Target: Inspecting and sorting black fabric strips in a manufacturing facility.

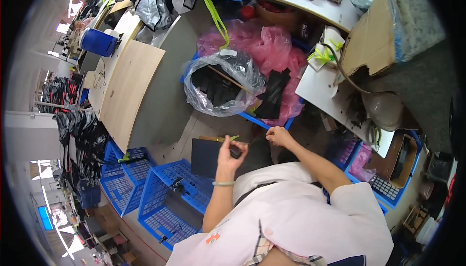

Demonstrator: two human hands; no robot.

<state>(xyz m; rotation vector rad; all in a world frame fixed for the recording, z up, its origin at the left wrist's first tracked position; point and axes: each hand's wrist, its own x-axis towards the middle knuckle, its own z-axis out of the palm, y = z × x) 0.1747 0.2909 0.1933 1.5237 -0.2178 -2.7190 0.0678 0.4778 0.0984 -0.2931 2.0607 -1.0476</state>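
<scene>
My left hand is in front of my body, its fingers curled around a small dark object whose kind is unclear. A short yellow-green strip shows at its fingertips. To the right, my right hand is closed in a pinch; what it pinches is too small to make out. A thin strand seems to run between the hands. Below and behind the left hand is a dark grey flat panel. Beyond the hands, an open clear plastic bag holds dark pieces, with a black bundle beside it.
Pink plastic lines a blue crate under the bag. More blue crates stand at lower left, and another at right. A wooden-topped table is at left; a white table with a lamp is at right.
</scene>
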